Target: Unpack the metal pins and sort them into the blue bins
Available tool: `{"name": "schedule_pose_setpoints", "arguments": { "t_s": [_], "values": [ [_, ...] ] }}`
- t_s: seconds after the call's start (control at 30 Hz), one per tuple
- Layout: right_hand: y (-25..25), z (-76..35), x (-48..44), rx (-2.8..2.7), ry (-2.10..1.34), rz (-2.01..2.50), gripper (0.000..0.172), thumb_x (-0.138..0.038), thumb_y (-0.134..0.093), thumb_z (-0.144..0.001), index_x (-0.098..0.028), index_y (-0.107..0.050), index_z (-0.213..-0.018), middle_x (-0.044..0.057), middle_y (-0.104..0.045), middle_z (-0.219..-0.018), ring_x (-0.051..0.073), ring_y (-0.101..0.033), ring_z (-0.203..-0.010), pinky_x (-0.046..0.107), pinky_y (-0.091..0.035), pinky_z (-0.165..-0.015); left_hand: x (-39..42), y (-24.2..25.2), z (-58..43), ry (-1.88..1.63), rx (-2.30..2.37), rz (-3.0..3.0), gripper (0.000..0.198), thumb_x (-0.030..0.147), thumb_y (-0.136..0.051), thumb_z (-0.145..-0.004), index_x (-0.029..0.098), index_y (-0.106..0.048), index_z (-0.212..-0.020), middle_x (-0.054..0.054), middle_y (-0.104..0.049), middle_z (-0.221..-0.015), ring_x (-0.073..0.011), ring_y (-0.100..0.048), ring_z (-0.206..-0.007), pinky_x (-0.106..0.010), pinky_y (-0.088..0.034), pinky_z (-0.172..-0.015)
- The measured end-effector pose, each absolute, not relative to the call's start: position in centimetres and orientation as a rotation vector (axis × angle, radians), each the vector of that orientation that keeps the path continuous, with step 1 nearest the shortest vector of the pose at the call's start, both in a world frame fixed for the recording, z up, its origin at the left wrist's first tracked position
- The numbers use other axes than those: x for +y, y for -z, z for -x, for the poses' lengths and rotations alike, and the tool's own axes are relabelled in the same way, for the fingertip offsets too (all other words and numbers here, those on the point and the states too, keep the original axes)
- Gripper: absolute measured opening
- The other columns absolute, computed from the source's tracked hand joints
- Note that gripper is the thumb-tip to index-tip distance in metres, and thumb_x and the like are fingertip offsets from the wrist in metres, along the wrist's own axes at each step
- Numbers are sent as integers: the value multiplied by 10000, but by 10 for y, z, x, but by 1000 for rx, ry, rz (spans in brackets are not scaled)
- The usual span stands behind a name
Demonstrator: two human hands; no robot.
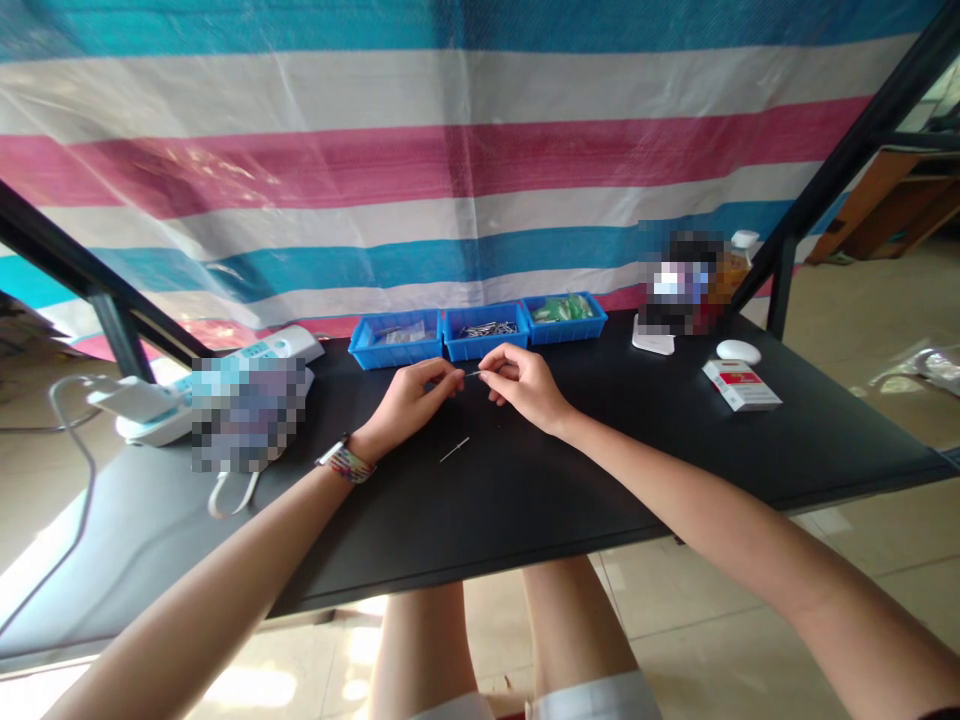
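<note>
Between my two hands, just in front of the blue bins, is a thin metal pin (472,374). The fingertips of my left hand (415,399) pinch its left end, and my right hand (523,384) pinches its right end. A second thin metal pin (454,449) lies on the black table (405,540), nearer to me. The middle blue bin (472,348) holds many metal pins. Small clear bags lie in the left blue bin (379,355), and green and clear packets fill the right blue bin (570,329).
At the left, a power strip (277,347) with a plugged-in charger (135,398) and cable stands beside a blurred item. To the right are a small box (742,387), a white oval case (739,351), a white object (652,336) and a bottle (742,255). A striped sheet (465,160) hangs behind.
</note>
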State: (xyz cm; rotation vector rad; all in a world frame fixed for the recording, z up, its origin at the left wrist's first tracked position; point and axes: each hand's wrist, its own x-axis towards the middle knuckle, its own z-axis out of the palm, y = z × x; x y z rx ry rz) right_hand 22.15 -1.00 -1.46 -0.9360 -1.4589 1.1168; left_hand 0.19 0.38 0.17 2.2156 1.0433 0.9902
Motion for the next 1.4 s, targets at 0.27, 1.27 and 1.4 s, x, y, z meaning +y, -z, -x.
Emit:
{"name": "schedule_pose_setpoints", "arguments": {
  "t_s": [0.27, 1.27, 1.4],
  "values": [
    [15, -222, -10, -1477, -1102, 940, 260, -447, -731, -888, -193, -681, -908, 16, -724, -829, 113, -649, -548, 207, -505, -457, 0, -1, -2, -1025, 994, -2102, 392, 561, -633, -1015, 175, -681, -968, -34, -697, -839, -184, -642, -777, -286, -504, -741],
    [0, -243, 17, -1771, -220, 1101, 153, -195, -643, -943, -221, -776, -1015, 88, -783, -1087, 212, -674, -785, 366, -565, -858, 0, -4, 2, -898, 1111, -2217, 610, 613, -451, -1064, 195, -549, -631, -10, -567, -595, -150, -504, -580, -289, -382, -592],
    [7, -254, 26, -1792, -158, 1224, 330, -112, -640, -901, -225, -800, -1166, 93, -754, -1342, 273, -727, -1038, 414, -578, -956, -1, -4, 2, -886, 1081, -2250, 599, 577, -459, -1070, 195, -528, -614, -1, -544, -585, -137, -487, -566, -283, -373, -585]
  ]
}}
